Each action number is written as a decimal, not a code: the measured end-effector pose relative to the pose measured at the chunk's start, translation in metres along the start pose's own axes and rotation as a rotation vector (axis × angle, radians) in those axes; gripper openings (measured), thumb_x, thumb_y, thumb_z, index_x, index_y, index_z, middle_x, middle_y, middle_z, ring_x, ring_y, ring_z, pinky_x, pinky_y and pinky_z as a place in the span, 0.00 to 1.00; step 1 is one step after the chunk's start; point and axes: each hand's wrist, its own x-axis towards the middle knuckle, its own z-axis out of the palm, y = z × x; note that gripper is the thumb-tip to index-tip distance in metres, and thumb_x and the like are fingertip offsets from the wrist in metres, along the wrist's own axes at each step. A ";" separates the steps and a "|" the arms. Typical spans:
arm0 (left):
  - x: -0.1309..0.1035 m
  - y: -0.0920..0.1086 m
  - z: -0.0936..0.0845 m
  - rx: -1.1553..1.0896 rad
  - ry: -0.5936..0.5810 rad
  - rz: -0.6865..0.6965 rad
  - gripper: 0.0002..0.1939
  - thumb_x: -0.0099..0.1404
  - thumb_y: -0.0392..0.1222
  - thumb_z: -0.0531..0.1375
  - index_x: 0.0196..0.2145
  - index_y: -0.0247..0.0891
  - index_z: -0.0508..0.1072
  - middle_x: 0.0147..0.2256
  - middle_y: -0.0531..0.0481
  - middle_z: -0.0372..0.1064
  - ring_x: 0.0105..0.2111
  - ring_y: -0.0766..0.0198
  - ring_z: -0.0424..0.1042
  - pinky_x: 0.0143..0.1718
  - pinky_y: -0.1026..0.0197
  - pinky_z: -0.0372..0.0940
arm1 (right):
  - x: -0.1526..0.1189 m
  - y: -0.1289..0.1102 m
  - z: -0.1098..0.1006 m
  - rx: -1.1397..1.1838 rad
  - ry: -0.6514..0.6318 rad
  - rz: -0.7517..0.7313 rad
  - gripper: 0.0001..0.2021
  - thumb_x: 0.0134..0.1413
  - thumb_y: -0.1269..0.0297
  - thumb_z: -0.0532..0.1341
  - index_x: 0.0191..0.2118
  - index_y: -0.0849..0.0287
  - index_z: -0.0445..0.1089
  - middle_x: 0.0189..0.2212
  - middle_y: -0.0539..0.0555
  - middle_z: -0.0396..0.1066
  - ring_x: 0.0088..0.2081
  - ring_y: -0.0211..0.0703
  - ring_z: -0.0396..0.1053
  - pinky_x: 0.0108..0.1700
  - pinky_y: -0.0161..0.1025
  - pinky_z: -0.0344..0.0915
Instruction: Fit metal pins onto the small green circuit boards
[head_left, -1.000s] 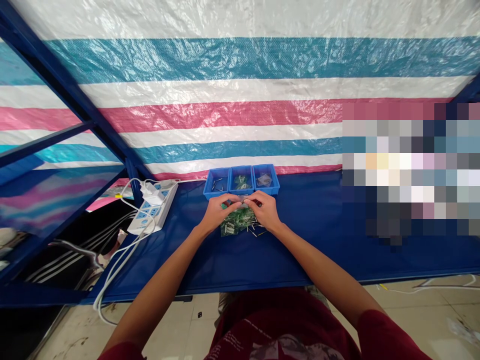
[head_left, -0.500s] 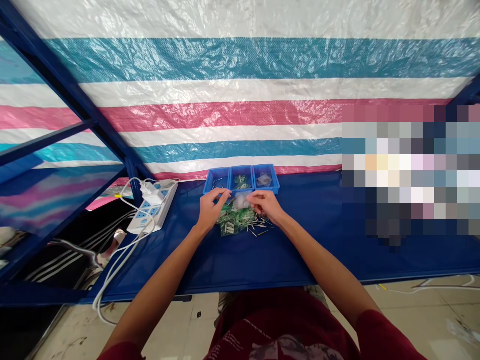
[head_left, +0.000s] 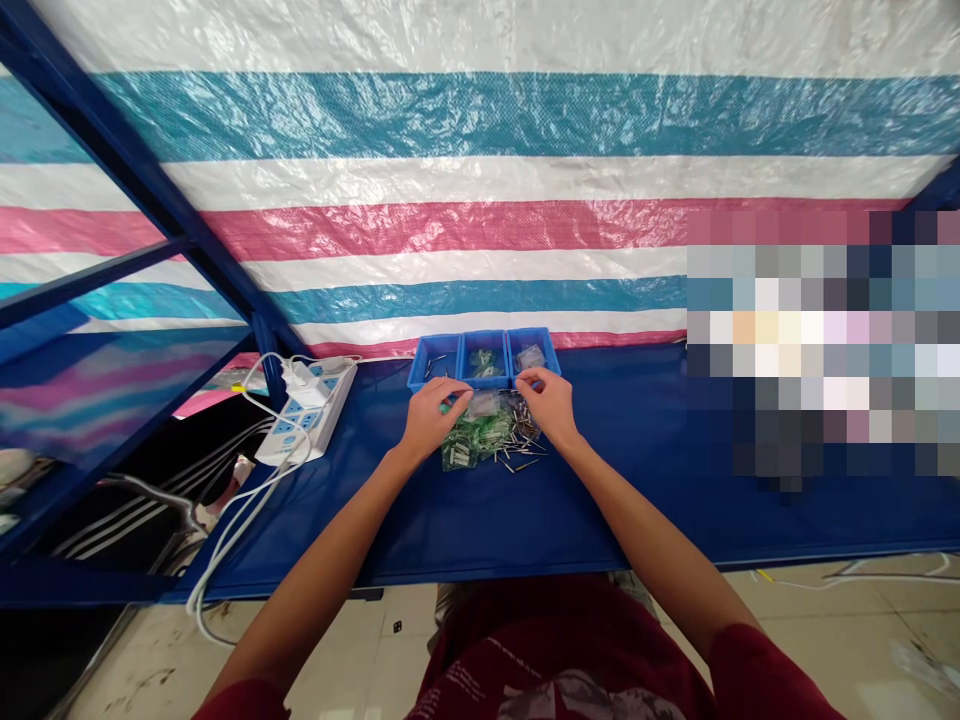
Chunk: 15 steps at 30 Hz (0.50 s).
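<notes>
In the head view, a clear plastic bag lies between the left hand and the right hand, above green packets. The left thumb and fingers pinch together near its edge; the right fingers are bent, their grip unclear.

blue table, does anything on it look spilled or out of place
Possibly: thin metal rods lie loose and crossed in an untidy heap beside the green packets, in front of the blue bins. Nothing looks damaged.
</notes>
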 end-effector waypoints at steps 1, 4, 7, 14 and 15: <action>0.000 -0.001 0.001 0.029 -0.033 0.044 0.13 0.68 0.47 0.56 0.37 0.37 0.76 0.36 0.45 0.76 0.38 0.59 0.73 0.42 0.57 0.67 | -0.001 0.001 0.001 -0.095 -0.045 -0.064 0.05 0.49 0.65 0.61 0.31 0.59 0.74 0.28 0.52 0.73 0.28 0.41 0.68 0.36 0.40 0.65; 0.000 -0.005 0.005 0.100 -0.149 0.152 0.14 0.67 0.49 0.58 0.42 0.37 0.76 0.44 0.42 0.75 0.46 0.54 0.71 0.51 0.49 0.64 | -0.004 0.004 0.007 -0.239 -0.158 -0.166 0.07 0.48 0.70 0.61 0.34 0.58 0.75 0.30 0.52 0.72 0.30 0.41 0.67 0.36 0.39 0.63; -0.001 -0.009 0.009 0.147 -0.272 0.194 0.15 0.65 0.50 0.60 0.44 0.40 0.76 0.46 0.43 0.74 0.50 0.52 0.69 0.54 0.46 0.62 | -0.007 0.007 0.012 -0.264 -0.177 -0.198 0.08 0.50 0.71 0.60 0.35 0.57 0.75 0.32 0.53 0.71 0.30 0.41 0.66 0.36 0.39 0.63; -0.003 -0.012 0.010 0.206 -0.382 0.190 0.15 0.64 0.51 0.61 0.43 0.41 0.77 0.48 0.44 0.74 0.51 0.51 0.68 0.51 0.49 0.61 | -0.009 0.009 0.014 -0.250 -0.203 -0.232 0.07 0.54 0.69 0.58 0.35 0.57 0.74 0.31 0.53 0.71 0.28 0.41 0.66 0.34 0.38 0.61; -0.003 -0.012 0.010 0.216 -0.390 0.191 0.15 0.64 0.51 0.61 0.43 0.41 0.77 0.48 0.44 0.73 0.51 0.51 0.68 0.51 0.49 0.61 | -0.009 0.009 0.014 -0.246 -0.206 -0.235 0.08 0.55 0.68 0.58 0.35 0.57 0.74 0.31 0.53 0.71 0.28 0.41 0.66 0.34 0.38 0.61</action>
